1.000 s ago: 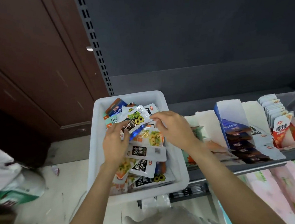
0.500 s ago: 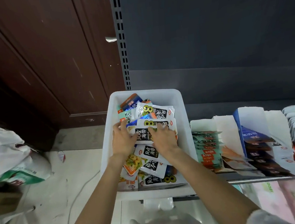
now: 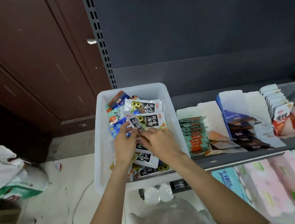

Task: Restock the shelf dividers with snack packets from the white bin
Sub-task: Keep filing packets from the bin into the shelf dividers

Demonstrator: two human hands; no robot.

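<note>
Both hands, left [image 3: 124, 150] and right [image 3: 161, 143], seemingly pinch one packet [image 3: 136, 124] over the white bin [image 3: 102, 142]

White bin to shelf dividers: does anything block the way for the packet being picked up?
Nothing visible does. Both hands, left hand and right hand, pinch a black-and-white packet above the pile in the white bin. The shelf dividers stand just right of the bin, open on top, with only the low bin wall between.
</note>
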